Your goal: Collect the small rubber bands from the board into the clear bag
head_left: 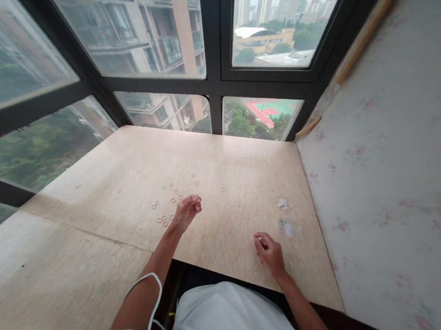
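Note:
Several small thin rings lie scattered on the pale stone-look surface [243,168], mostly around and to the left of my left hand [187,209]. That hand hovers over or rests among them with its fingers curled in; what it holds, if anything, is hidden. One ring [223,189] lies apart, to the right of the hand. Two linked-looking rings [155,205] lie at the left of the group. My right hand [270,253] is nearer the front edge, thumb and fingers pinched together. I cannot make out anything between them.
A small clear plastic bag [287,227] with a label lies right of my right hand. Crumpled white scraps [282,203] are beyond it. A papered wall [359,184] bounds the right side, dark-framed windows [216,107] the back. A white cable [159,286] loops by my left arm.

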A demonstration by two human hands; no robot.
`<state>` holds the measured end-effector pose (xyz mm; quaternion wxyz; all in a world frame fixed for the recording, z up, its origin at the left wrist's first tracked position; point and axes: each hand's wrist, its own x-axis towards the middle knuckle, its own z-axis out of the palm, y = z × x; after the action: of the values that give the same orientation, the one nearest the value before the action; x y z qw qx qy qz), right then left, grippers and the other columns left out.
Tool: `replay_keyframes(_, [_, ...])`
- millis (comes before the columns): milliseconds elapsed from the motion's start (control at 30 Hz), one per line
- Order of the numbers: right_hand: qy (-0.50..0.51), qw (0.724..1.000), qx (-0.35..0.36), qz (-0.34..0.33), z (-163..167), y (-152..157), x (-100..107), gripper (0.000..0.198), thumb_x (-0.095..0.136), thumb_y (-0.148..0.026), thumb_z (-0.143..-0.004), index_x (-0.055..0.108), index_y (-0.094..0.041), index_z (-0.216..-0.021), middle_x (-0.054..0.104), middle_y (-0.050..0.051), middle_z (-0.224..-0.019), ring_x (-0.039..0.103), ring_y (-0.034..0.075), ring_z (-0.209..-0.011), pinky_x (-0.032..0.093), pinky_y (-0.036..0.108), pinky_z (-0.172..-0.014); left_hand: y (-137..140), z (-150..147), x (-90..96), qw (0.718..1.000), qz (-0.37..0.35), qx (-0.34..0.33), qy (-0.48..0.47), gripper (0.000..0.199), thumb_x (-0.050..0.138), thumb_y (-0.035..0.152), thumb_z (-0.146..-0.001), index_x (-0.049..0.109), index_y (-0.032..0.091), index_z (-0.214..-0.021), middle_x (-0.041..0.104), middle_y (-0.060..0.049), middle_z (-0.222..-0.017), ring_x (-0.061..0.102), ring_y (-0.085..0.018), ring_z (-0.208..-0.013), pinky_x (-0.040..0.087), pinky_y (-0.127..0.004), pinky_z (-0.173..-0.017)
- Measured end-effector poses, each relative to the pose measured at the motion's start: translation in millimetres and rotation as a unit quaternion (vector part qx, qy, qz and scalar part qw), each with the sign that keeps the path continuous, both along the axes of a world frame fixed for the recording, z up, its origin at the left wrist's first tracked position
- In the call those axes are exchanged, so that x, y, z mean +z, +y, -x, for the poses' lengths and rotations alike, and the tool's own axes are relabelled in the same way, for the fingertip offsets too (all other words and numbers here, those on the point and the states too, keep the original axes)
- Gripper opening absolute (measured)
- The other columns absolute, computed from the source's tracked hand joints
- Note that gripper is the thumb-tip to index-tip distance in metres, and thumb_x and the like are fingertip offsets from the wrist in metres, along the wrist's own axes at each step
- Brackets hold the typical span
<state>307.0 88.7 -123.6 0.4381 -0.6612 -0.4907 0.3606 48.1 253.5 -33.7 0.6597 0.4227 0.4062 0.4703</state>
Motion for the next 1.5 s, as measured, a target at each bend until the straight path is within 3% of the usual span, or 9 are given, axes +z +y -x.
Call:
replay_keyframes(200, [0.011, 1.000, -0.002, -0.009, -1.5, 2.4, 1.9, 0.031, 0.047, -0.043, -0.086, 0.061, -0.016, -0.092, 0.051, -0.005, -0.048, 0.042, 0.008, -0.032, 0.034, 0.016, -0.032, -23.6, -80.8, 2.1, 0.992, 0.029, -0.116, -0.030, 0.020, 0.062, 0.030, -0.069, 0.050, 0.014, -0.066, 0.056, -0.002, -0.072, 0.040, -0.005, -0.049, 0.034, -0.022, -0.050])
replay_keyframes(333, [0.013, 1.000, -0.002, -0.018, -2.3, 3.1, 6.9, 0.028, 0.046, -0.040, -0.087, 0.060, -0.017, -0.092, 0.050, -0.006, -0.047, 0.043, 0.007, -0.032, 0.034, 0.016, -0.032, -39.8, -138.8, -4.2, 0.979, -0.002, -0.201, 0.044, 0.016, 0.063, 0.027, -0.069, 0.057, 0.013, -0.068, 0.055, 0.000, -0.061, 0.042, -0.006, -0.048, 0.034, -0.020, -0.048])
replay_keyframes(467, [0.016, 1.000, -0.002, -0.015, -4.5, 3.2, 10.0, 0.021, 0.047, -0.036, -0.086, 0.059, -0.019, -0.090, 0.053, -0.007, -0.047, 0.047, 0.007, -0.033, 0.037, 0.016, -0.035, -55.3, -187.0, -10.5, 0.944, -0.101, -0.259, 0.180, 0.016, 0.060, 0.029, -0.071, 0.061, 0.013, -0.073, 0.056, 0.000, -0.059, 0.045, -0.007, -0.049, 0.034, -0.019, -0.047])
replay_keyframes(567, [0.002, 1.000, -0.001, -0.012, -6.6, 3.6, 9.0, 0.021, 0.049, -0.032, -0.084, 0.057, -0.018, -0.070, 0.056, -0.004, -0.046, 0.050, 0.009, -0.034, 0.039, 0.018, -0.038, -60.8, -209.5, -15.9, 0.876, -0.247, -0.299, 0.287, 0.009, 0.058, 0.023, -0.072, 0.063, 0.015, -0.073, 0.059, 0.000, -0.063, 0.048, -0.009, -0.055, 0.038, -0.021, -0.054])
replay_keyframes(700, [-0.012, 1.000, 0.000, -0.006, -7.9, 4.8, 6.4, 0.034, 0.049, -0.028, -0.082, 0.048, -0.020, -0.049, 0.052, -0.002, -0.039, 0.049, 0.010, -0.033, 0.039, 0.020, -0.040, -57.1, -224.0, -25.6, 0.781, -0.362, -0.333, 0.385, 0.007, 0.058, 0.017, -0.070, 0.064, 0.018, -0.074, 0.062, -0.001, -0.074, 0.052, -0.012, -0.063, 0.040, -0.025, -0.063])
replay_keyframes(967, [0.007, 1.000, -0.002, -0.027, -8.2, 4.9, 6.1, 0.030, 0.046, -0.033, -0.086, 0.045, -0.020, -0.059, 0.054, -0.004, -0.044, 0.049, 0.009, -0.032, 0.038, 0.019, -0.041, -42.2, -241.4, -35.7, 0.704, -0.392, -0.381, 0.453, 0.009, 0.057, 0.022, -0.074, 0.065, 0.019, -0.074, 0.061, -0.004, -0.076, 0.054, -0.016, -0.067, 0.036, -0.026, -0.058])
replay_keyframes(1300, [0.003, 1.000, 0.002, -0.022, -8.1, 4.3, 4.7, 0.034, 0.044, -0.036, -0.088, 0.041, -0.021, -0.058, 0.054, -0.003, -0.045, 0.050, 0.008, -0.034, 0.037, 0.019, -0.040, -42.1, -250.0, -37.0, 0.654, -0.409, -0.403, 0.492, 0.012, 0.054, 0.021, -0.077, 0.066, 0.019, -0.075, 0.062, -0.006, -0.079, 0.056, -0.018, -0.073, 0.037, -0.026, -0.060])
replay_keyframes(1500, [0.002, 0.999, 0.014, -0.035, -9.2, 4.0, 3.4, 0.035, 0.044, -0.038, -0.089, 0.042, -0.020, -0.058, 0.053, -0.003, -0.045, 0.049, 0.008, -0.033, 0.037, 0.019, -0.042, -41.5, -243.3, -34.1, 0.666, -0.408, -0.411, 0.470, 0.013, 0.056, 0.024, -0.081, 0.068, 0.020, -0.081, 0.063, -0.003, -0.081, 0.056, -0.017, -0.075, 0.040, -0.025, -0.067])
